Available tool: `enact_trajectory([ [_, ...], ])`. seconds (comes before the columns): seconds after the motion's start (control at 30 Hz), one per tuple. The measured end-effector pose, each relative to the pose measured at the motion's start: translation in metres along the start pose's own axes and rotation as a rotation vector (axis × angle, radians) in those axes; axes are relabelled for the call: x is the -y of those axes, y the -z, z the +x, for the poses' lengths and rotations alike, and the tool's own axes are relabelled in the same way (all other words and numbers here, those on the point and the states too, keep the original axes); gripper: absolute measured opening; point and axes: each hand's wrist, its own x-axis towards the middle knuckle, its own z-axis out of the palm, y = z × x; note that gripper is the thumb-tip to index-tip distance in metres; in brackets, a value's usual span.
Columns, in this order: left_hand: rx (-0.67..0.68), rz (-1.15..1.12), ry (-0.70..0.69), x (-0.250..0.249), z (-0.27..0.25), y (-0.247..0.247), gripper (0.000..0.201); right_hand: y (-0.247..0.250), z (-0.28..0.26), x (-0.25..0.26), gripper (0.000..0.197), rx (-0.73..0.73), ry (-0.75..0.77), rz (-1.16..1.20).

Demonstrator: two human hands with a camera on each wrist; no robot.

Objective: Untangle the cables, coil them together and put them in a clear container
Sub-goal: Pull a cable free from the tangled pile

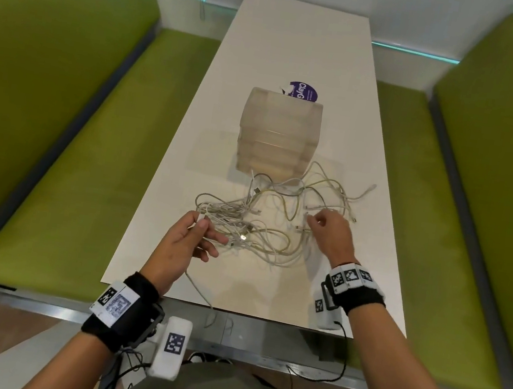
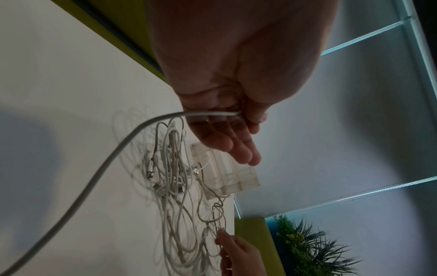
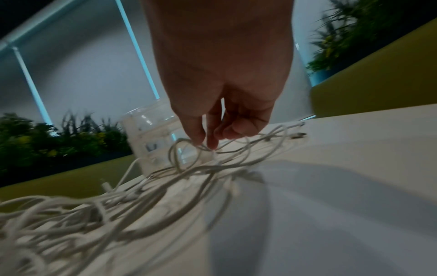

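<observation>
A tangle of white cables [image 1: 264, 219] is spread on the white table [image 1: 303, 51], its long axis running across the table from left to right, just in front of the clear container [image 1: 278, 137]. The container stands upright near the middle of the table, with several strands touching its near base. One cable end [image 1: 201, 217] is pinched between thumb and forefinger of the left hand [image 1: 187, 244] at the near-left edge of the tangle; from that grip the cable [image 2: 99, 171] is led back toward the person and hangs over the near table edge. The other left fingers [image 2: 238, 145] are held straight and loose. The right hand [image 1: 330, 235] is set at the near-right side of the tangle, fingers curled down, and a loop of cable [image 3: 187, 147] is pinched at the fingertips [image 3: 211, 143], lifted slightly off the table. A purple sticker [image 1: 303, 91] is seen just behind the container. Green benches [image 1: 67, 139] lie along both sides of the table, and plants [image 3: 59, 134] are seen beyond them.
</observation>
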Motion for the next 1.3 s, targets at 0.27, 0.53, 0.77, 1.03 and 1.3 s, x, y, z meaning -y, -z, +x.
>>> enact_trajectory([
  [0.27, 0.004, -0.007, 0.009, 0.001, 0.005, -0.006, 0.024, -0.020, -0.014, 0.017, 0.024, 0.118, -0.144, -0.002],
  [0.53, 0.036, -0.015, -0.002, 0.002, 0.008, -0.009, 0.026, -0.014, -0.019, 0.033, 0.033, 0.173, -0.176, 0.028],
  [0.77, 0.014, -0.060, 0.045, 0.002, 0.015, -0.016, 0.032, 0.019, -0.037, 0.056, 0.028, 0.132, -0.100, 0.439],
  [1.03, 0.016, -0.162, 0.062, -0.001, 0.030, -0.040, 0.039, 0.006, -0.098, 0.101, 0.011, 0.273, 0.228, 0.652],
  [1.3, 0.078, -0.306, 0.063, -0.010, 0.029, -0.051, 0.041, -0.008, -0.102, 0.110, 0.016, 0.251, 0.161, 0.718],
])
